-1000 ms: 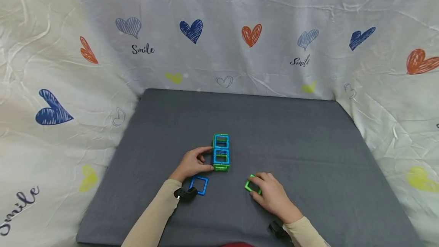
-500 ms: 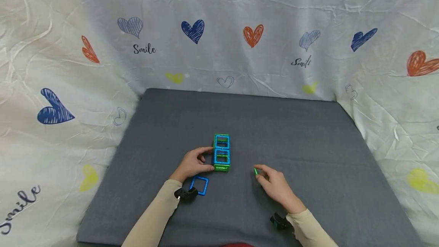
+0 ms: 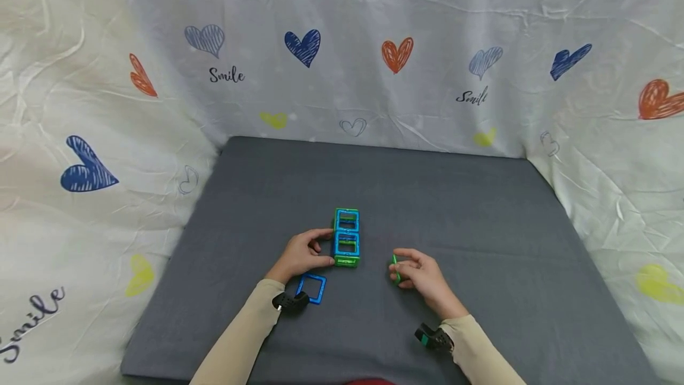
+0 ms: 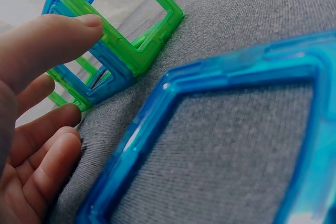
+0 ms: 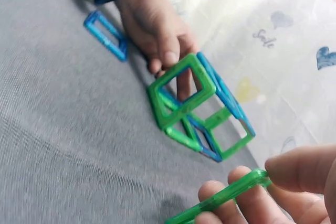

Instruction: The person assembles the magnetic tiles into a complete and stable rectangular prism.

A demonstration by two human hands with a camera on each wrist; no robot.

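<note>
A box-shaped build of blue and green magnetic tiles [image 3: 347, 232] stands on the grey surface, two blue squares along its top. At its left side, my left hand [image 3: 300, 255] holds it, thumb at the near corner and index finger farther back. In the left wrist view, the thumb rests on the edge of a green square [image 4: 149, 56]. To the right, apart from the build, my right hand [image 3: 427, 279] pinches a green square magnetic tile [image 5: 226, 195] between thumb and fingers, edge-on and raised off the surface. A loose blue square tile [image 3: 322, 292] lies beside my left wrist.
The grey padded table [image 3: 454, 212] extends around the build. A white cloth [image 3: 347, 94] printed with hearts encloses the back and both sides. Black straps with devices sit on both wrists, the left one [image 3: 291, 302] partly over the loose blue tile.
My right hand has lifted the green tile from the surface and turned it from lying nearly flat to edge-on. The left hand and the build stay in place.
</note>
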